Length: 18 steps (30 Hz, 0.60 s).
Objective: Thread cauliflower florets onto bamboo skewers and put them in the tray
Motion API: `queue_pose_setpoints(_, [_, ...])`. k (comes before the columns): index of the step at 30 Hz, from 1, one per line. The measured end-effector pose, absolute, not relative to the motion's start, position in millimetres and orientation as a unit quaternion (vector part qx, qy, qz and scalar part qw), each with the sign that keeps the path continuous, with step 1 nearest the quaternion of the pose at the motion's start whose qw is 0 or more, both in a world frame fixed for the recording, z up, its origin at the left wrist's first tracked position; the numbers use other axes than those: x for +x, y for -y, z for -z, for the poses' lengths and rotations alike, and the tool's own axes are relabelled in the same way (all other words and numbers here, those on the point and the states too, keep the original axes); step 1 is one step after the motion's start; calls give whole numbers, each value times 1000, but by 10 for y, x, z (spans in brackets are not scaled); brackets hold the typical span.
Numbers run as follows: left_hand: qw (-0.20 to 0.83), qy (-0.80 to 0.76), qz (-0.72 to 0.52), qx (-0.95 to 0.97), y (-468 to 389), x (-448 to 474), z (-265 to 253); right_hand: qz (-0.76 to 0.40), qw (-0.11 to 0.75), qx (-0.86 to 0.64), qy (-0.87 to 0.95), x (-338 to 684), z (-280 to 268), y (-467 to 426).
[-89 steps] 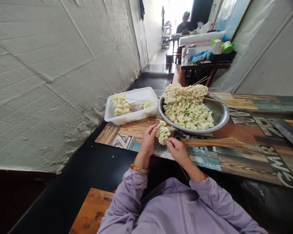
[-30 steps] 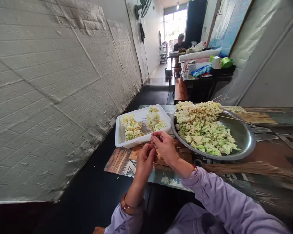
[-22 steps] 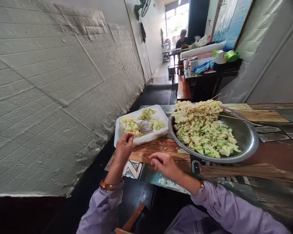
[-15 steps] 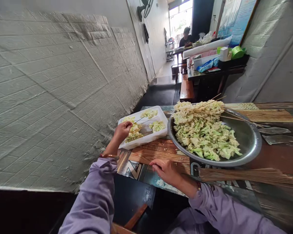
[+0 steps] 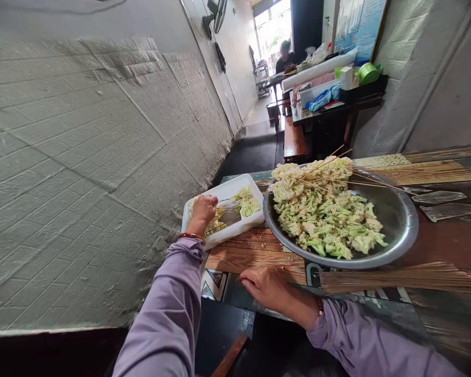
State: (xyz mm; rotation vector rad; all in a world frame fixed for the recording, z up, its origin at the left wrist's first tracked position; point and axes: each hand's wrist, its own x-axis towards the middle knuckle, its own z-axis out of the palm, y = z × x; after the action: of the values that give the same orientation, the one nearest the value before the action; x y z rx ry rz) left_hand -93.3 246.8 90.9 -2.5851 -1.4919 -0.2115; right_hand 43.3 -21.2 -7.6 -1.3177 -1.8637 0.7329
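Note:
My left hand point(image 5: 204, 209) is over the white plastic tray point(image 5: 235, 228), its fingers closed on the stick end of a cauliflower skewer point(image 5: 228, 199). That skewer's florets lie at the right end of the tray, beside other skewered cauliflower point(image 5: 250, 207). My hand hides part of the skewers at the left end. At the table's near edge rests my right hand point(image 5: 265, 285), its fingers curled together with nothing visible in them. Just beyond it stands a wide metal basin point(image 5: 400, 238) of loose cauliflower florets point(image 5: 333, 222), with finished skewers point(image 5: 290, 175) heaped on its far side.
A bundle of bare bamboo sticks point(image 5: 400, 278) lies in front of the basin. The wooden-patterned table point(image 5: 255, 257) meets a grey brick-patterned wall point(image 5: 90, 173) on the left. Farther back are a bench point(image 5: 294, 139), a cluttered table point(image 5: 317, 116) and a seated person point(image 5: 284, 62).
My left hand has lowered the skewer into the tray and shifted slightly right, its back now turned up. My right hand stays at the table edge. The view has tilted slightly.

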Motion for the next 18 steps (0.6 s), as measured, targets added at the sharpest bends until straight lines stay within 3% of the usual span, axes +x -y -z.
queue_pose_setpoints(11, [65,465,98,-877,-2664,-1188,-1096,-280,354,-522,723,415,115,179])
queue_pose_setpoints(18, [81,453,22,-888,-2643,-1007,-947,-280,341,-516,734,435,47,202])
